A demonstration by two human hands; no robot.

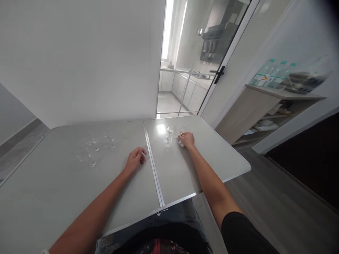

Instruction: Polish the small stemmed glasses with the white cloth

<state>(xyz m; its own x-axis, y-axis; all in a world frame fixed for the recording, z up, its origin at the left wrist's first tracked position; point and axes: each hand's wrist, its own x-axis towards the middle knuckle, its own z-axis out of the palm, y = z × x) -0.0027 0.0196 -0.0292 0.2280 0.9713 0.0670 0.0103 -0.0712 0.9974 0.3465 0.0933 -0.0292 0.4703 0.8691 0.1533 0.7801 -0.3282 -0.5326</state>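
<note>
My left hand (pixel 135 158) rests on the grey table (pixel 66 183) just left of its centre seam, fingers loosely curled, holding nothing. My right hand (pixel 187 139) lies on the right half, closed on a small white cloth (pixel 181 143) pressed to the tabletop. A clear stemmed glass (pixel 170 132) stands upright just left of that hand. A second clear glass (pixel 181 128) stands right behind the fingers. Several more clear glasses (pixel 95 148) stand grouped on the left half, beyond my left hand.
A metal seam (pixel 153 165) splits the table. A white wall stands behind it. A glass door (pixel 219 74) opens onto a kitchen at the back. A wooden shelf (pixel 265 106) with water bottles (pixel 272 74) stands to the right.
</note>
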